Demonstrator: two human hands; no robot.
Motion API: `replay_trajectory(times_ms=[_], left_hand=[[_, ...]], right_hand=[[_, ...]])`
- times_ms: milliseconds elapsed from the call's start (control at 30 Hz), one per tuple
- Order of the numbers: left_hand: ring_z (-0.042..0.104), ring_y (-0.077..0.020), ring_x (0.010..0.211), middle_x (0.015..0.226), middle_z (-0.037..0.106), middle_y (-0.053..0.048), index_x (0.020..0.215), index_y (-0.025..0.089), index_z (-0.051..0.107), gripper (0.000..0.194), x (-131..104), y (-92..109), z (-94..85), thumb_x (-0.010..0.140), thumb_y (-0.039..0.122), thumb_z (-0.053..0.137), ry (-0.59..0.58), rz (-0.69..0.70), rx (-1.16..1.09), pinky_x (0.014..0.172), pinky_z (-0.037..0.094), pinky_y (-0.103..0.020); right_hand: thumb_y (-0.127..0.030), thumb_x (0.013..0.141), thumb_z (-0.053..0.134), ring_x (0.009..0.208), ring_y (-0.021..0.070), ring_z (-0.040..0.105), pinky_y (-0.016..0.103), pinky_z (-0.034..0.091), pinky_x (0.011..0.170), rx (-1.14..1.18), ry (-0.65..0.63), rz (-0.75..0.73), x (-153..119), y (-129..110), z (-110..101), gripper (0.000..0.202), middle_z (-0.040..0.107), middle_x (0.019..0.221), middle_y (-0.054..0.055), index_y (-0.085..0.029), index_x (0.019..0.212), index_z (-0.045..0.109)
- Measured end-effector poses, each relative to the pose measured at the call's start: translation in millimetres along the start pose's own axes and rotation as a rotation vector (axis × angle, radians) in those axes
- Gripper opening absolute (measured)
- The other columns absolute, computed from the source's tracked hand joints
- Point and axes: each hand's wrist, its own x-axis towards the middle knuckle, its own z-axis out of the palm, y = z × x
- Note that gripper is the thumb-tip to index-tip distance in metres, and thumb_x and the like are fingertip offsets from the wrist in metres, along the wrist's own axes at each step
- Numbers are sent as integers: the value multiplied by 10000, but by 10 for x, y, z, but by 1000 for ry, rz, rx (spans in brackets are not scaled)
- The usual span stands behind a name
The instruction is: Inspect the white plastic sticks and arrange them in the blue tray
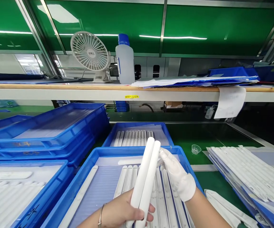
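Note:
Two long white strips (147, 177) stand side by side, tilted upward, above the middle blue tray (91, 158). My bare left hand (130, 209) is wrapped round their lower ends. My right hand (177, 174), in a white glove, is at their upper right edge, its fingers bent and partly hidden behind the strips; what its fingertips grip, if anything, is hidden. Below both hands, several white strips (167, 196) lie in a row in the tray. One more strip (81, 196) lies along the tray's left side.
Stacked blue trays (46, 142) stand at the left, with a tray of strips (8, 202) before them. Behind is another tray (137, 125). At right are piled strips (253, 171), a clear cup (196, 149) and white gloves (229, 209). A shelf (79, 94) holds a fan (90, 52) and bottle (125, 63).

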Motion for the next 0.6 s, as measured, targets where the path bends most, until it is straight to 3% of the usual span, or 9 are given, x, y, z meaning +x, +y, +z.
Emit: replay_trajectory(times_ms=[167,267,333,433,500,600], left_hand=[[665,-237,855,926,711,-82,994,138,623,401,-4,36,18,642,239,785,24,-21,126,715,482,-310],[666,-227,821,921,710,-72,985,143,625,389,-7,39,4,638,232,775,-4,-26,137,705,486,-309],[664,-218,802,934,708,-70,982,150,627,376,-8,34,-14,642,227,769,-15,-28,146,695,490,-308],[668,-224,811,925,707,-59,956,155,636,354,-9,30,-28,641,235,775,-31,-36,173,698,495,-309],[670,-229,812,893,707,-54,942,151,644,355,-12,31,-19,636,261,785,-62,-37,167,697,497,-311],[670,-229,800,860,708,-54,939,144,656,370,-19,26,3,627,284,798,-99,-46,146,693,496,-309]], right_hand=[[-412,709,753,1346,303,356,477,309,1100,-203,17,-73,-27,9,108,929,362,1489,81,-303,1480,245],[-388,749,714,1392,281,271,476,275,1126,-268,23,-127,-2,35,89,874,284,1526,71,-301,1477,237],[-376,793,670,1339,273,366,465,327,1097,-243,21,-137,17,15,52,724,400,1455,80,-282,1429,337],[-383,847,607,1059,248,584,403,473,928,-124,-2,-132,37,-54,-18,412,624,1137,72,-223,1222,544],[-425,883,551,834,204,606,339,505,766,-59,0,-120,43,-94,-61,298,639,917,41,-194,1065,599],[-461,911,500,659,154,507,288,450,641,-70,51,-148,41,-116,-109,288,547,744,-4,-193,840,580]])
